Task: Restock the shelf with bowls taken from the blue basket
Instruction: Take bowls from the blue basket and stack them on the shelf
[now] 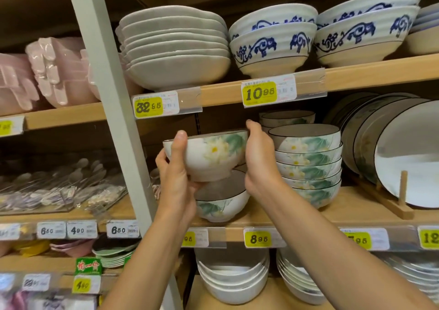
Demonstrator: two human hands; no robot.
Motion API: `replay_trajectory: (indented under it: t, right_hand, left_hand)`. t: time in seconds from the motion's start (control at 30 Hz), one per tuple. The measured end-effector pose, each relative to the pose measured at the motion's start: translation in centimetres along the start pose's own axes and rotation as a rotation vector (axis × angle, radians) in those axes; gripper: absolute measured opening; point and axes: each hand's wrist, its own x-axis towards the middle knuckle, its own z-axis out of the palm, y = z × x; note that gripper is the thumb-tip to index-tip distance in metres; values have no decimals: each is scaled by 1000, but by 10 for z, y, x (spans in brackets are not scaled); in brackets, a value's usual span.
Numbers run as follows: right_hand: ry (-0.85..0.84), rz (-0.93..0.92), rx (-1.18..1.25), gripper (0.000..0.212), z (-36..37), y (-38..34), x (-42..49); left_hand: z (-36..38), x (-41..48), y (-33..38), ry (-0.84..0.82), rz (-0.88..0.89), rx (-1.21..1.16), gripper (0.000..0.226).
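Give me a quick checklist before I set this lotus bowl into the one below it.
1. Both the left hand and right hand hold the held bowl: ok.
2. The shelf bowl underneath is upright, mouth up: ok.
3. Its inside free of debris: cannot tell, partly hidden.
4. The right hand clear of the neighbouring stack: cannot tell.
5. Headroom under the upper shelf: ok.
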Motion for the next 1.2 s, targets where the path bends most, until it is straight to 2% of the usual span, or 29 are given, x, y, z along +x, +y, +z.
replay_trajectory:
  t: [0.1,0.2,0.27,0.33,0.4,0.43,0.5,0.6,0.7,0.83,0.97,1.1,1.2]
  right_hand:
    - [-106,128,-8,37,-6,-5,14]
    - [-193,177,0,40,1,-6,17]
    - [-169,155,10,30,2,-6,18]
    - [-144,126,-3,24,0,-5,18]
    - [-133,85,-84,41,0,-1,15]
    - [-131,52,-144,53,0,3,13]
    - [-101,-42,-274,64,-3,12,8]
    - [-78,-157,-453,56,-15,28,6]
    - [-93,-150,-525,53,-25,43,9]
    - [-100,-132,-529,48,-33,57,8]
    - [-84,-86,-535,46,-37,70,8]
    - [-72,-78,-500,23,-42,79,7]
    - [-54,-71,-472,20,-42,83,7]
  left_hand:
    - [-7,8,4,-99,-108,-27,79]
    - [-9,13,1,-135,-100,-13,74]
    - [-14,19,3,-177,-83,73,71]
    - [-19,29,8,-200,-55,259,70]
    - [-22,37,10,-147,-24,400,68]
    - [-24,43,8,-89,-23,425,67]
    - [-26,48,0,20,-26,450,67]
    - [-32,50,-18,87,-57,478,61]
    - [-38,52,-32,124,-109,446,52]
    - [-44,51,-50,75,-129,423,71]
    - [-48,46,-59,83,-107,417,57]
    - [-50,45,-63,53,-107,390,49]
    - [-53,47,-64,0,-116,357,47]
